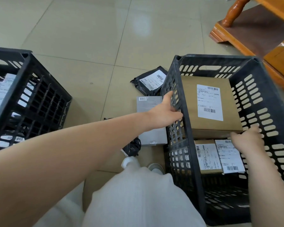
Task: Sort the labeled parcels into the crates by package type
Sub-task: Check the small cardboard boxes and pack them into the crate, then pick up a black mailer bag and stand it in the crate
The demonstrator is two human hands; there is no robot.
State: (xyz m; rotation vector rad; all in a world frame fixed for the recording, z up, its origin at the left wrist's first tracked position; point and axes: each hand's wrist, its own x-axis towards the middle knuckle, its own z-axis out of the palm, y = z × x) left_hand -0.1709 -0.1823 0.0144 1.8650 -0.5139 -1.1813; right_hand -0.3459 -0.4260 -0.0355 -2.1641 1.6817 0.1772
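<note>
A black slotted crate [269,102] on the right holds a large brown carton [190,99] with a white label, resting on smaller labeled cartons [206,158]. My right hand [247,138] grips the near edge of the large carton inside the crate. My left hand [164,113] reaches across and holds the crate's left wall, fingers through its slots. A second black crate [31,89] at the left holds white labeled parcels. On the floor between them lie a grey box [147,105], a black poly mailer [152,81] with a label, and another black bag [132,146].
Wooden furniture with a turned leg [233,12] and a low base [246,40] stands at the back right, close behind the right crate. My legs in pale trousers and white shoes [156,167] are at the bottom centre. Tiled floor stretches behind the crates.
</note>
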